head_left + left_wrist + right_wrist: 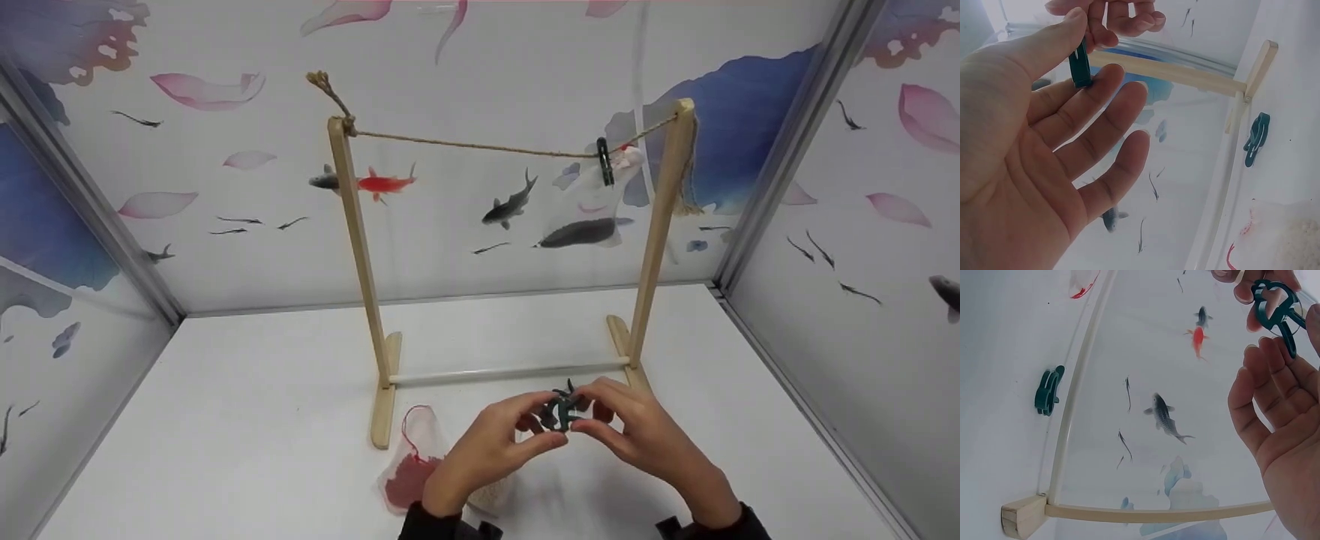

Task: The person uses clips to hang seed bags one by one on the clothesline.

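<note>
A dark green plastic spring clip (562, 411) is held up between both hands, in front of the wooden rack. My left hand (499, 435) pinches one side of it with thumb and forefinger, the other fingers spread loosely in the left wrist view. From the other side my right hand (637, 427) grips it between thumb and fingers. The right wrist view shows the clip's rounded jaws (1276, 304) near the left fingertips. A second green clip (1047, 391) lies on the white table by the rack's bottom bar.
A rope (465, 144) spans the wooden rack's posts (358, 247). From it hangs a sheer bag (581, 202), with a dark clip (604, 161) at the rope. On the table, a bag with red contents (411, 480) and a bag with pale contents (491, 495) lie by the left wrist.
</note>
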Motion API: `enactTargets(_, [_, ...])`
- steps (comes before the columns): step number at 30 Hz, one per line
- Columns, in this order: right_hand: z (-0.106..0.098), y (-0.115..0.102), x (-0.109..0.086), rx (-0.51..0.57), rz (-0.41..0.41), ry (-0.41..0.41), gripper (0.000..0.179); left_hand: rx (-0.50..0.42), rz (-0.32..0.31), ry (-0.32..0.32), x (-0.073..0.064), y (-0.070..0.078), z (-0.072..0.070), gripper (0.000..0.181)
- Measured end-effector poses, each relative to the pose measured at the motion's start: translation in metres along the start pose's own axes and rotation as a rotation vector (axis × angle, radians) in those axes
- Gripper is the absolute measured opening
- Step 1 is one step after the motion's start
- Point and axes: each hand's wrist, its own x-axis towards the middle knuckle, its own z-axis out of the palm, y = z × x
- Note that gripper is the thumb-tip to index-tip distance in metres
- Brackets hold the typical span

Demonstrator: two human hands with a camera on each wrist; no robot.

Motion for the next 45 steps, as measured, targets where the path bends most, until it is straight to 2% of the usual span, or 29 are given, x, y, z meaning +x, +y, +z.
enactTargets(5, [-0.001, 0.001, 0.000, 0.013, -0.032, 0.051, 0.033, 0.011, -0.026, 0.009, -0.001, 0.001, -0.003, 0.040])
enactTargets(11, [-0.007, 0.001, 0.000, -0.020, 0.007, 0.070, 0.026, 0.104, -0.093, 0.086, -0.005, 0.000, -0.010, 0.030])
enactTargets(16, [-0.009, 0.002, 0.000, -0.060, 0.013, 0.083, 0.024, 0.260, -0.133, 0.200, -0.008, -0.005, -0.013, 0.025])
enactTargets(18, [-0.010, 0.002, 0.000, -0.063, 0.012, 0.085, 0.023, 0.333, -0.173, 0.241, -0.009, -0.008, -0.013, 0.026])
enactTargets(20, [-0.009, 0.003, 0.001, -0.065, -0.012, 0.096, 0.023, 0.404, -0.234, 0.255, -0.012, -0.011, -0.013, 0.029])
enactTargets(24, [-0.008, 0.004, 0.000, -0.074, -0.037, 0.111, 0.024, 0.529, -0.397, 0.198, -0.018, -0.018, -0.013, 0.037])
enactTargets(27, [-0.007, 0.005, -0.001, -0.074, -0.015, 0.102, 0.022, 0.579, -0.475, 0.135, -0.022, -0.025, -0.012, 0.039])
enactTargets(31, [-0.008, 0.005, -0.001, -0.078, 0.016, 0.079, 0.019, 0.615, -0.480, 0.104, -0.025, -0.034, -0.009, 0.031])
enactTargets(37, [-0.007, 0.005, -0.002, -0.084, 0.027, 0.071, 0.020, 0.646, -0.486, 0.115, -0.026, -0.042, -0.006, 0.022])
enactTargets(45, [-0.006, 0.005, -0.001, -0.096, 0.017, 0.085, 0.022, 0.608, -0.549, 0.102, -0.029, -0.049, -0.004, 0.022])
